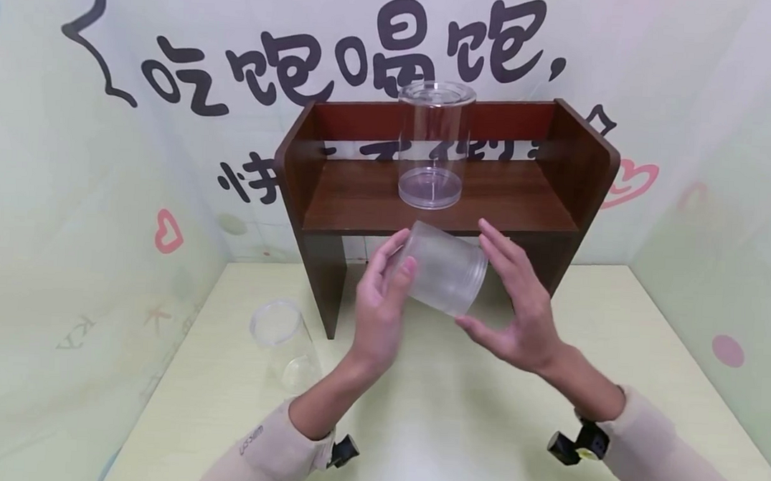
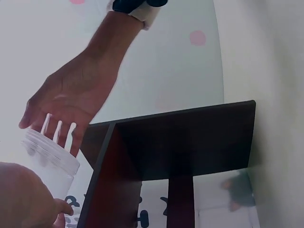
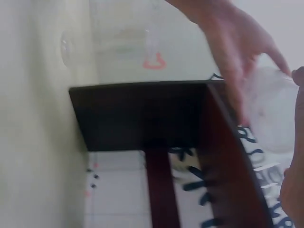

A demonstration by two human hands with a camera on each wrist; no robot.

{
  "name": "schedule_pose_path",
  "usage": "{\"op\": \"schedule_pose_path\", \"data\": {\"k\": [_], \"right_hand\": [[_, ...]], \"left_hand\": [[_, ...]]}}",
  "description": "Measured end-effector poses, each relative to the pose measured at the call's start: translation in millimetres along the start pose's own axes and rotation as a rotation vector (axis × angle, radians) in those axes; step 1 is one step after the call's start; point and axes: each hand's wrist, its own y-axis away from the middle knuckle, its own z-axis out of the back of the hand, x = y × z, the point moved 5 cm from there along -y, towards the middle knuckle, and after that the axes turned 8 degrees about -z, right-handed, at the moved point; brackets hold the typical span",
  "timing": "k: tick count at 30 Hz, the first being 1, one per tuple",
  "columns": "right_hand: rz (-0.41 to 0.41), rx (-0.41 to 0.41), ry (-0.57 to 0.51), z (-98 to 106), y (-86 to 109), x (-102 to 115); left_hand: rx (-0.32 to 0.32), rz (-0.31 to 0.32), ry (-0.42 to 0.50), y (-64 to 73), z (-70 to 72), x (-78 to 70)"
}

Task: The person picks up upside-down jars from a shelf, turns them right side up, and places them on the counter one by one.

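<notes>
In the head view my left hand (image 1: 383, 305) grips a clear plastic jar (image 1: 445, 272) by its left end, thumb across the near side. The jar is tilted in the air before the shelf's front edge. My right hand (image 1: 524, 311) is at the jar's ringed end, thumb below and fingers above, spread apart; whether it touches is hard to tell. The left wrist view shows the right hand's palm (image 2: 80, 90) facing that ringed end. A second clear jar (image 1: 433, 146) stands upright on the brown wooden shelf (image 1: 362, 193), above the held one.
Another clear jar (image 1: 299, 362) is on the pale table (image 1: 177, 418), left of the shelf's left leg. The shelf's side panels (image 1: 583, 163) rise at both ends. Behind it hangs a printed cloth backdrop (image 1: 195, 17) with large dark characters.
</notes>
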Motion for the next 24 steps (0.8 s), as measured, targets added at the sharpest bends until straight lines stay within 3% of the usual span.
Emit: {"op": "schedule_pose_path", "data": {"k": [6,10,18,24], "right_hand": [[-0.035,-0.125,-0.053,-18,16.0,-5],[-0.047,-0.158,-0.097,-25,24.0,-8],[-0.033,-0.136,-0.026,-28,36.3,-16],[-0.004,-0.085,-0.026,-25,37.8,-22]], "left_hand": [[-0.001,0.020,0.113,6.4,-7.7,6.7],[-0.005,0.047,0.109,11.8,-6.3,13.5],[0.049,0.125,0.031,19.1,2.4,25.5],[0.100,0.135,-0.113,20.0,13.8,27.7]]}}
